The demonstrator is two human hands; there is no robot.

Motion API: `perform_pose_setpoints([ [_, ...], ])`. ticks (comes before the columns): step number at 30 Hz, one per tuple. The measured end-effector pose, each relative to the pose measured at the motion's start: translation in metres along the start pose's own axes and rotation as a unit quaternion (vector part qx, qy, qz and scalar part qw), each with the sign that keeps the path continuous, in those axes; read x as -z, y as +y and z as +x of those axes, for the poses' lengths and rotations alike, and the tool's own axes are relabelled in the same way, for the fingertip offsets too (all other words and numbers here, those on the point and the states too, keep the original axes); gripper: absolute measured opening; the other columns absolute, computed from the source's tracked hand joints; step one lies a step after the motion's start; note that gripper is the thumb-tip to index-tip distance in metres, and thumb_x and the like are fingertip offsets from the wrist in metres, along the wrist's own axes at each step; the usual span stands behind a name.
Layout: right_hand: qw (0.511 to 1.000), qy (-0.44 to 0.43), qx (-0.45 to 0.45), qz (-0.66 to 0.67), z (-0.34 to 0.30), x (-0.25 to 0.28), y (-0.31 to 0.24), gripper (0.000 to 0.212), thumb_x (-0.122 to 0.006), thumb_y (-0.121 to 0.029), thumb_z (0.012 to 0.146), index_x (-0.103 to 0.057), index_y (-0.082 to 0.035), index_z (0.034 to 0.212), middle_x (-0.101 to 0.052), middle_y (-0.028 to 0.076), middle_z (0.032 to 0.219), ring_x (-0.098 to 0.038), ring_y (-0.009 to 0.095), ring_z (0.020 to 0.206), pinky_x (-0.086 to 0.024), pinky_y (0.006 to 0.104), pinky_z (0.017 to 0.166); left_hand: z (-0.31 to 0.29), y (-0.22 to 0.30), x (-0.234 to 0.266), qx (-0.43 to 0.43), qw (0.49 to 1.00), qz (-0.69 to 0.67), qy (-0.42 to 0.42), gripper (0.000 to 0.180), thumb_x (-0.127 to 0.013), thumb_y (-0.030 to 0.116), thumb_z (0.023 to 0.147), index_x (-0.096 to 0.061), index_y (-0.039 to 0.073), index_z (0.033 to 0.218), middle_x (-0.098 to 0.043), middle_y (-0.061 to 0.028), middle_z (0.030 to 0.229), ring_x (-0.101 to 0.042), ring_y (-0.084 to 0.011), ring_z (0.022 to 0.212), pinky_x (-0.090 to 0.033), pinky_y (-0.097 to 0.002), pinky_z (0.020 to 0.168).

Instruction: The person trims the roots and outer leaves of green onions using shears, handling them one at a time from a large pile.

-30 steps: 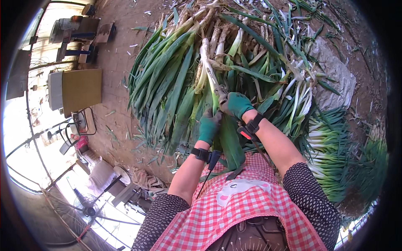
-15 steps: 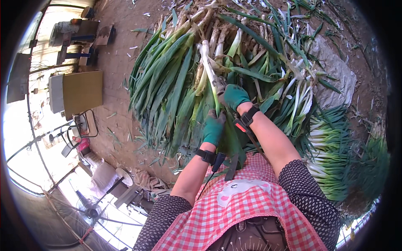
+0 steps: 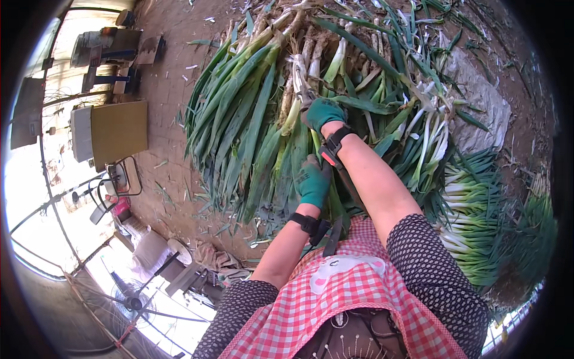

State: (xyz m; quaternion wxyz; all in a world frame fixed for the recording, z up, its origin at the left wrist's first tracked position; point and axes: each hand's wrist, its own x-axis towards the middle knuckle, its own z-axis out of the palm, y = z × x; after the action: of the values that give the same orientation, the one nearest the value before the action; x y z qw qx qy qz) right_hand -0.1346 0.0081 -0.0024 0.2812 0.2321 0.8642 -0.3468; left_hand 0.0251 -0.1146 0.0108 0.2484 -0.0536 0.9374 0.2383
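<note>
My left hand (image 3: 314, 182), in a green glove with a wrist strap, is closed round the green lower part of a long green onion (image 3: 297, 73). The onion's white end points away from me over the pile. Farther up the stalk, my gloved right hand (image 3: 324, 113) is closed on a grey metal tool (image 3: 307, 97), which sits against the onion; its exact kind is partly hidden by the glove. Beneath both hands spreads a big heap of untrimmed green onions (image 3: 233, 119), roots away from me and leaves toward me.
Cleaned green onions (image 3: 472, 215) lie in a neat stack at the right, beside a pale plastic sheet (image 3: 475, 107). Peeled scraps litter the dirt floor (image 3: 173, 107). At the left stand a cardboard box (image 3: 119, 133), a metal-framed chair (image 3: 122, 176) and a fan (image 3: 134, 299).
My right hand and the metal tool have moved up the stalk, away from me and a little left. The left hand has shifted slightly right, still on the green onion.
</note>
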Motion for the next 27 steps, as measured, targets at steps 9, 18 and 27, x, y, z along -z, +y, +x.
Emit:
perform_pose_setpoints([
  [9,1.0,0.019,-0.011,-0.005,-0.015,0.003,0.004,0.045,-0.06,-0.038,0.089,-0.077,-0.007,0.118,-0.072,0.024,0.124,-0.068,0.042,0.118,-0.054,0.0475,0.102,-0.001,-0.005,-0.017,-0.085,0.996,0.014,0.023,0.042,-0.071,0.029,0.09,-0.06,0.002,0.12,-0.066,-0.024,0.107,-0.065,-0.0473,0.097,-0.054,-0.0567,0.082],
  [18,0.99,-0.132,0.039,-0.041,-0.1,-0.003,0.053,0.048,-0.057,-0.044,0.093,-0.079,-0.004,0.106,-0.071,0.03,0.109,-0.07,0.045,0.11,-0.056,0.0483,0.098,0.022,-0.065,-0.018,0.062,0.931,-0.361,0.0,0.04,-0.067,0.028,0.098,-0.061,-0.006,0.119,-0.072,-0.021,0.113,-0.069,-0.0301,0.099,-0.055,-0.0409,0.087],
  [27,0.981,-0.07,0.166,-0.069,-0.14,-0.008,0.122,0.051,-0.069,-0.049,0.089,-0.075,0.002,0.099,-0.071,0.03,0.084,-0.073,0.046,0.084,-0.058,0.0521,0.075,0.009,-0.045,0.031,0.083,0.846,-0.519,-0.094,0.025,-0.066,0.025,0.104,-0.068,0.002,0.113,-0.071,-0.0021,0.101,-0.063,-0.0095,0.087,-0.053,-0.0282,0.077],
])
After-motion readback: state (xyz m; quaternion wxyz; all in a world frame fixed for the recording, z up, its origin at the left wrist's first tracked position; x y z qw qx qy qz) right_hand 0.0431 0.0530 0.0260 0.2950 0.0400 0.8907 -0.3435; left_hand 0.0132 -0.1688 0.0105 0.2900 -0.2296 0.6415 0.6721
